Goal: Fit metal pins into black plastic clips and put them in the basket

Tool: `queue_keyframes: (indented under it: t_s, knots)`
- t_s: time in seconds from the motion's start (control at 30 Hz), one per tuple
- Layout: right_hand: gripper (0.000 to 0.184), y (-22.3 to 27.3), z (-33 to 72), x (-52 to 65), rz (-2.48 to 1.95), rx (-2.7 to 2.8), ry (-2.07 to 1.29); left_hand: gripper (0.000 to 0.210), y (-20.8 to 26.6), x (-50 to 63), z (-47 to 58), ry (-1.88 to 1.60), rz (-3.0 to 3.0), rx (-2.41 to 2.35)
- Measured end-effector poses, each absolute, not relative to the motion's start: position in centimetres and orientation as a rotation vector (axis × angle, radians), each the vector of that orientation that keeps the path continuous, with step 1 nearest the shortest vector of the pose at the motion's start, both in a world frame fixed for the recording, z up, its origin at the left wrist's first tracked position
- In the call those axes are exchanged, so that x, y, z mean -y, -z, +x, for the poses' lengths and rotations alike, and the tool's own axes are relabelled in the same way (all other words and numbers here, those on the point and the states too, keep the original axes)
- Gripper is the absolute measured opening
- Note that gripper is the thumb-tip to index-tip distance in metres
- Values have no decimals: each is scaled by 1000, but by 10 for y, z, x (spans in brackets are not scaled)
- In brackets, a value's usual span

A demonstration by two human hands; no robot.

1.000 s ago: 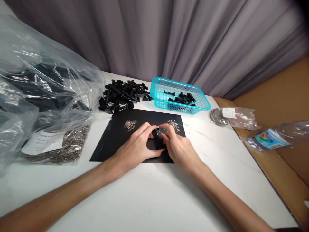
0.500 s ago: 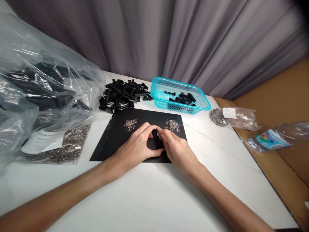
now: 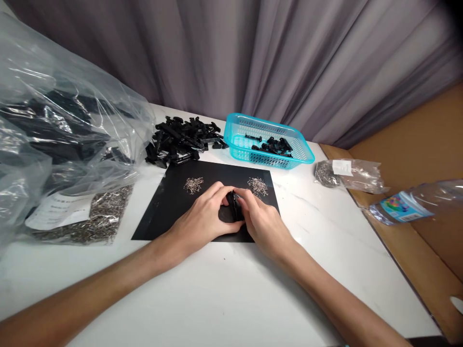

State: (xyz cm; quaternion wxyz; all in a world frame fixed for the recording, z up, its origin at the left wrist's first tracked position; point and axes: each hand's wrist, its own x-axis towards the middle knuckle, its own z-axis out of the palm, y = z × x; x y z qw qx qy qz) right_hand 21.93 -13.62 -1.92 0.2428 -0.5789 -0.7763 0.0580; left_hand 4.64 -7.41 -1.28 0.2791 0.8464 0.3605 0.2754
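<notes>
A slim black plastic part [image 3: 236, 207] is held upright over the black mat [image 3: 162, 207]. My left hand [image 3: 206, 209] closes around it, with the thumb at its lower end and the fingers at its top. On its other side my right hand [image 3: 264, 219] pinches near the upper end; whether a small metal piece sits between those fingertips I cannot make out. Behind the hands, two small heaps of bent metal wire pieces lie on the mat, a left heap [image 3: 193, 185] and a right heap [image 3: 257, 186].
Black plastic parts [image 3: 183, 137] are piled at the back left. Beside them stands a blue basket [image 3: 307, 153] with several black parts. Large clear bags [image 3: 72, 72] and a labelled bag of metal pieces [image 3: 108, 217] fill the left. At right lie a small bag [image 3: 361, 176] and a plastic bottle [image 3: 401, 208].
The whole view has shifted slightly. My right fingers have moved a little over the top of the black part; both hands otherwise keep their places.
</notes>
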Motion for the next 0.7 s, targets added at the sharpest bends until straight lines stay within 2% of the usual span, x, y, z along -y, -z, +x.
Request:
queue_keyframes:
  t_s: [0.27, 0.57, 0.7]
  knots:
    - [54, 21, 216, 134, -1636, 2317, 18, 37, 10, 72, 46, -745, 2252, -957]
    - [54, 35, 221, 138, -1576, 2182, 121, 38, 10, 70, 48, -712, 2270, -936]
    - [43, 40, 230, 134, -1542, 1966, 135, 48, 13, 68, 46, -782, 2272, -985]
